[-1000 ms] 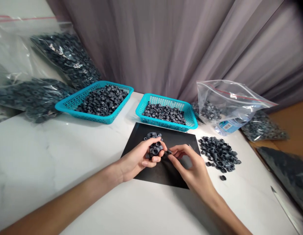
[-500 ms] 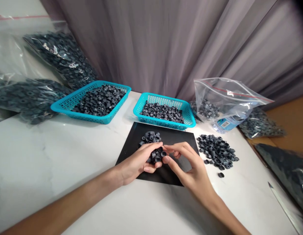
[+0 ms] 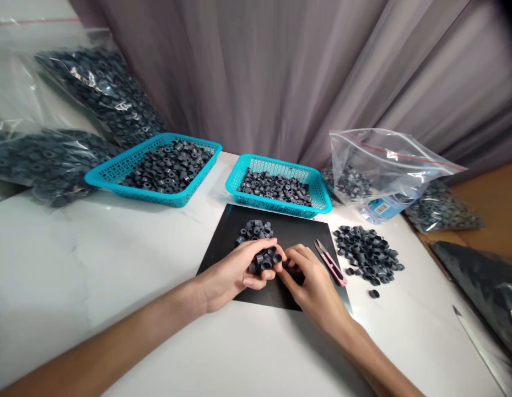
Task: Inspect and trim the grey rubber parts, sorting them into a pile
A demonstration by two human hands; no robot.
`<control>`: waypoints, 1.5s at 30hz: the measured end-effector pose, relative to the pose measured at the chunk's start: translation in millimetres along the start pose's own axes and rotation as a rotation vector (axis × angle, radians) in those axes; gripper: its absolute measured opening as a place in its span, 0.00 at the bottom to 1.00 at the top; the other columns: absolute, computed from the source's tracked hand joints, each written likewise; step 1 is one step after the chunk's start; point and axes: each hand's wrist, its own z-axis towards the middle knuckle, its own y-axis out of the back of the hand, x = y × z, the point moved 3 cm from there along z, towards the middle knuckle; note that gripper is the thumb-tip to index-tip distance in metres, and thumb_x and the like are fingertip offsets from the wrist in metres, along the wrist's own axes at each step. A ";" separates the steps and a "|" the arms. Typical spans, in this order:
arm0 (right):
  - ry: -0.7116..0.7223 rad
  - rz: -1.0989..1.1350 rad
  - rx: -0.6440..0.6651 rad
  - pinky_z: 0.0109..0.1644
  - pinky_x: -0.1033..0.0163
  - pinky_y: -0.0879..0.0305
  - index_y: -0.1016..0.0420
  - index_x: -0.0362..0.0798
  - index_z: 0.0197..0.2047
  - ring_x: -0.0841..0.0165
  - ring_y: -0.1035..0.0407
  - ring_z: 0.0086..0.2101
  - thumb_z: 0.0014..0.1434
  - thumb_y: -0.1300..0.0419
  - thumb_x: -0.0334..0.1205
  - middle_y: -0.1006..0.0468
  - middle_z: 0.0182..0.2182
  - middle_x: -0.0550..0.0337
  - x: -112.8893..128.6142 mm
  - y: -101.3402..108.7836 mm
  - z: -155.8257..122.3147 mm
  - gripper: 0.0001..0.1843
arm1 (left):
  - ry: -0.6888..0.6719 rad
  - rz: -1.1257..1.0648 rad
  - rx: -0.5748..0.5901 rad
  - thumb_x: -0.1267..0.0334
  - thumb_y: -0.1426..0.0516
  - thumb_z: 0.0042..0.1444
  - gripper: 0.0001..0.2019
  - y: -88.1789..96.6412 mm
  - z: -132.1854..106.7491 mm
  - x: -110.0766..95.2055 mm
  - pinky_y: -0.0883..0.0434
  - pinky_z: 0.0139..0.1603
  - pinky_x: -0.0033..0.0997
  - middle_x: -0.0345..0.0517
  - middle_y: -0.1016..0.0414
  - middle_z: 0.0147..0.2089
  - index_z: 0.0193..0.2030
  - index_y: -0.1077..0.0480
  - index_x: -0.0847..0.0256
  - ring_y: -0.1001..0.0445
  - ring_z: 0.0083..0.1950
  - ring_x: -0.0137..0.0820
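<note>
My left hand (image 3: 239, 267) is cupped around several small dark grey plastic caps (image 3: 265, 267), over the black mat (image 3: 222, 242). Its fingertips touch or nearly touch those of my right hand (image 3: 311, 281). The right fingers are curled toward the thumb; what they pinch, if anything, is hidden. A small pile of grey caps (image 3: 257, 227) lies on the mat just beyond my left hand. Pink-handled thread snips (image 3: 330, 263) rest along the mat's right edge, beside my right hand.
Two turquoise baskets (image 3: 183, 199) (image 3: 280, 208) of grey parts stand behind the mat. Loose caps (image 3: 365, 253) are heaped on the table at right. Clear bags of parts (image 3: 102, 82) (image 3: 441, 207) and a plastic bottle (image 3: 382, 208) stand around them.
My right hand has shifted slightly down and left and its fingers have curled in, so the pink snips now show. The left hand keeps its caps nearly in place.
</note>
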 end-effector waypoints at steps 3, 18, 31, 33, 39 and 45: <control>-0.001 0.019 -0.027 0.40 0.61 0.37 0.28 0.51 0.38 0.64 0.32 0.38 0.66 0.42 0.34 0.27 0.35 0.60 -0.3 7.6 2.6 0.04 | -0.009 0.003 0.017 0.58 0.45 0.65 0.12 -1.6 0.0 -0.5 0.53 0.16 0.13 0.41 0.34 0.30 0.36 0.31 0.65 0.42 0.23 0.17; 0.144 0.182 -0.150 0.43 0.59 0.33 0.26 0.51 0.44 0.65 0.29 0.40 0.68 0.43 0.35 0.24 0.38 0.57 28.1 27.7 -2.8 0.05 | 0.035 0.049 -0.040 0.50 0.42 0.62 0.16 -9.7 -4.2 7.6 0.51 0.18 0.15 0.43 0.31 0.32 0.38 0.31 0.63 0.37 0.26 0.20; 0.102 0.001 -0.060 0.47 0.56 0.31 0.31 0.52 0.57 0.62 0.30 0.44 0.68 0.44 0.35 0.25 0.43 0.55 11.6 2.7 -3.4 0.15 | -0.276 -0.064 -0.052 0.65 0.46 0.67 0.09 7.4 -10.2 -45.1 0.46 0.16 0.10 0.40 0.38 0.34 0.38 0.27 0.67 0.42 0.25 0.16; 0.184 -0.133 0.019 0.47 0.54 0.31 0.32 0.54 0.59 0.60 0.32 0.45 0.68 0.44 0.34 0.26 0.45 0.53 16.0 -9.5 -4.8 0.17 | -0.317 -0.048 -0.085 0.66 0.45 0.67 0.08 10.3 -11.3 -50.2 0.45 0.15 0.10 0.40 0.38 0.34 0.39 0.27 0.68 0.42 0.25 0.16; 0.203 -0.263 -0.001 0.41 0.55 0.32 0.27 0.52 0.51 0.61 0.34 0.39 0.68 0.43 0.35 0.28 0.41 0.54 20.7 -18.9 -0.7 0.10 | -0.351 0.009 -0.114 0.66 0.45 0.66 0.08 13.5 -10.4 -49.4 0.44 0.16 0.10 0.40 0.37 0.34 0.39 0.26 0.67 0.41 0.25 0.16; 0.207 -0.229 -0.045 0.41 0.58 0.32 0.27 0.52 0.44 0.63 0.34 0.39 0.69 0.46 0.32 0.27 0.39 0.56 21.6 -23.2 3.7 0.08 | -0.295 0.047 -0.113 0.64 0.43 0.64 0.08 12.9 -5.6 -40.3 0.44 0.16 0.10 0.41 0.36 0.34 0.37 0.26 0.67 0.40 0.25 0.17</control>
